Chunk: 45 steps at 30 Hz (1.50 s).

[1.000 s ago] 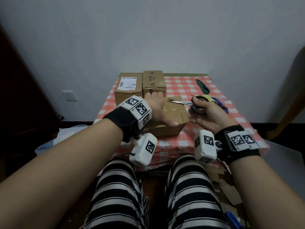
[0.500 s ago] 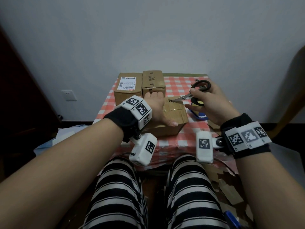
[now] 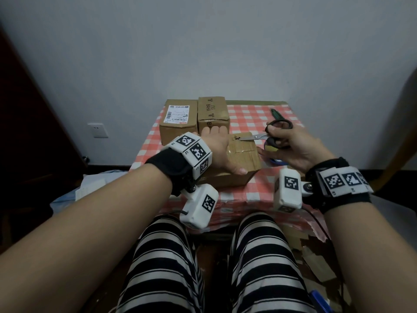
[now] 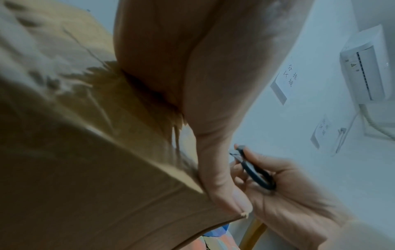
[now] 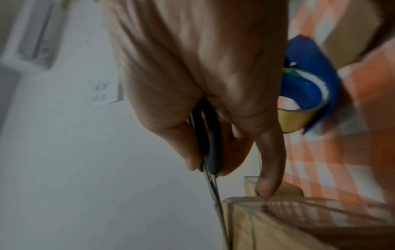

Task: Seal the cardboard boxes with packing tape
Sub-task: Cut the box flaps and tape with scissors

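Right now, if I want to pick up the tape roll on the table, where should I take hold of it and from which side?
Probably the roll's outer rim, from above and the right. In the right wrist view its open core faces up, so it seems to lie flat. The right hand with the scissors hovers over it, and the box blocks its left.

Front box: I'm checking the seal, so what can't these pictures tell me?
- Head: left hand covers part of the box top.
- Head: right hand hides the tape roll mostly.
- Wrist views: blurred; scissors tips unclear.
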{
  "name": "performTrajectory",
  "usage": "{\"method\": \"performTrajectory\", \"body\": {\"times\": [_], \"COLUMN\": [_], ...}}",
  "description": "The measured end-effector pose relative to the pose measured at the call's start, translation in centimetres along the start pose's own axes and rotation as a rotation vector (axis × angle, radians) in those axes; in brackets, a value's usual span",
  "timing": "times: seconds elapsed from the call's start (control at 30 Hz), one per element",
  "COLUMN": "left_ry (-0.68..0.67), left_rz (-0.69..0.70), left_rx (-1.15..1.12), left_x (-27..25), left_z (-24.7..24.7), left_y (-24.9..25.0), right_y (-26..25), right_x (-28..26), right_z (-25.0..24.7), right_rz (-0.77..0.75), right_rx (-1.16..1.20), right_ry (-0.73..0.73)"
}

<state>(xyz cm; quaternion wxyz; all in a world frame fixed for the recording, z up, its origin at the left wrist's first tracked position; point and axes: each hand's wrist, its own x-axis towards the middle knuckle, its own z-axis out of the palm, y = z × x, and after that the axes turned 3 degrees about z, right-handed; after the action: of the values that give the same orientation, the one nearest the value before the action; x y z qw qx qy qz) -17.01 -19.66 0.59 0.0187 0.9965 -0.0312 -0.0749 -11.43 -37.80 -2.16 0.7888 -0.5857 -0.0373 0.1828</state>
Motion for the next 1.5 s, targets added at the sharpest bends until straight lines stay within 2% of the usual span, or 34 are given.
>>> {"method": "performTrajectory", "body": {"times": [0.23, 0.43, 0.57, 0.63, 0.73, 0.9, 1.0, 1.07, 1.17, 1.33, 1.5], "left_ry": [-0.005, -0.012, -0.025, -0.023, -0.030, -0.131, -0.089, -0.056, -0.081, -0.132, -0.194], "left_rz": [0.005, 0.006, 0.006, 0.003, -0.010, 0.020, 0.005, -0.014, -0.073, -0.152, -0.213], "left_rx": [0.000, -0.014, -0.020, -0.024, -0.024, 0.044, 0.066, 0.002, -0.237, -0.302, -0.540], "left_x": [0.0, 0.0, 0.1, 0.2, 0.1, -0.4, -0.5, -0.4, -0.3, 0.1, 0.2], "left_z": [0.0, -0.1, -0.3, -0.3, -0.2, -1.3, -1.2, -1.1, -1.5, -1.5, -1.6], "left_y": [-0.1, -0.1, -0.2, -0.2, -0.2, -0.1, 0.2, 0.3, 0.7, 0.9, 0.0], "right_y": [1.7, 2.7, 3.4, 3.0, 2.2, 0.6, 0.2, 0.1, 0.1, -0.2, -0.3], "right_x": [0.9, 1.5, 1.3, 0.8, 0.1, -0.9, -1.4, -1.7, -1.9, -2.0, -2.1], "right_z": [-0.8, -1.2, -1.0, -0.9, -1.1, -0.9, -1.0, -1.2, -1.6, -1.2, -0.1], "right_rz": [0.086, 0.138, 0.141, 0.111, 0.069, 0.082, 0.089, 0.088, 0.076, 0.076, 0.068], "right_rx": [0.193, 0.302, 0.350, 0.390, 0.440, 0.457, 0.437, 0.436, 0.441, 0.410, 0.371], "right_ry": [-0.003, -0.084, -0.033, 0.048, 0.083, 0.170, 0.202, 0.214, 0.211, 0.167, 0.173]}}
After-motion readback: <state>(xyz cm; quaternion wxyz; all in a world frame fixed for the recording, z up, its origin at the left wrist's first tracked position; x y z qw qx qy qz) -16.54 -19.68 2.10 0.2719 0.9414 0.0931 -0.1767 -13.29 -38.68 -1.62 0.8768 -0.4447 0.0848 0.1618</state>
